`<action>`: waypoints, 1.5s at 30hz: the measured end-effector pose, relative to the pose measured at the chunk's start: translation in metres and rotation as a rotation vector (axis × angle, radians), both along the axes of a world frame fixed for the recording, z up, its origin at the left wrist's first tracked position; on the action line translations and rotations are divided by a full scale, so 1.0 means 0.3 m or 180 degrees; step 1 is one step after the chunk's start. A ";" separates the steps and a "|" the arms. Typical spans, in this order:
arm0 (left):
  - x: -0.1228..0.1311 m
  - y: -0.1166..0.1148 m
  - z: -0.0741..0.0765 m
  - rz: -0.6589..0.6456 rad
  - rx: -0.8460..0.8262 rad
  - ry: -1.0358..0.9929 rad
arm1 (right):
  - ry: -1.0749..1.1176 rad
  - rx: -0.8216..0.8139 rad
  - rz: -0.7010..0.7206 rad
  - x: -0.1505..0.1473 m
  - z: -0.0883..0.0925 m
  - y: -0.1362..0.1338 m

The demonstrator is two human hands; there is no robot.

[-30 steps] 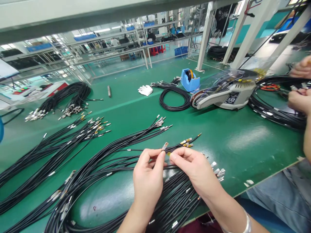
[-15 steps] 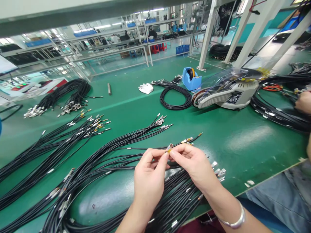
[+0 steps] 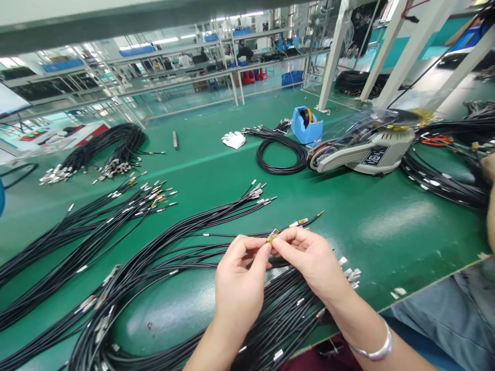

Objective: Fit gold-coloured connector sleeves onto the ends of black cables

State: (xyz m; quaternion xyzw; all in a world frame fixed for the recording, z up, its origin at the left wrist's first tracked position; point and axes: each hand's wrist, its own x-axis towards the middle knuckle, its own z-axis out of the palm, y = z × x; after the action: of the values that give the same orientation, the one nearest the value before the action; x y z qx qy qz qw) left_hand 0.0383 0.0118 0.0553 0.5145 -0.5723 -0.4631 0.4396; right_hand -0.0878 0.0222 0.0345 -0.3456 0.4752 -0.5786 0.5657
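My left hand [image 3: 238,281] and my right hand [image 3: 309,260] meet above a pile of thin black cables [image 3: 185,257] on the green bench. Both pinch the same small metal cable connector [image 3: 273,236], which carries a strip of yellow tape. The cable it belongs to runs down under my palms into the pile. A silver bracelet sits on my right wrist. More connector tips [image 3: 350,272] lie just right of my right hand, and a few yellow-taped ends [image 3: 303,221] lie just beyond my fingers.
An automatic tape dispenser [image 3: 365,147] stands at the right, a blue tape holder [image 3: 305,126] and a cable coil [image 3: 280,154] behind it. A white glove [image 3: 234,139] lies further back. Another person's hand [image 3: 489,167] works at the far right edge.
My fingers have closed further round the connector, hiding most of it. The other person's hands at the right have drawn back toward the frame edge.
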 end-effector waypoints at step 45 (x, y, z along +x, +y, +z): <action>-0.010 -0.002 -0.013 0.0269 -0.0220 0.0043 | -0.0016 0.0074 -0.0032 0.015 -0.003 0.004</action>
State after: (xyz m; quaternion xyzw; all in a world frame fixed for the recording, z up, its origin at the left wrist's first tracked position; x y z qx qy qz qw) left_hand 0.0354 0.0112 0.0515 0.5196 -0.5628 -0.4276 0.4801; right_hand -0.0833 0.0233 0.0334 -0.3351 0.4822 -0.5768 0.5679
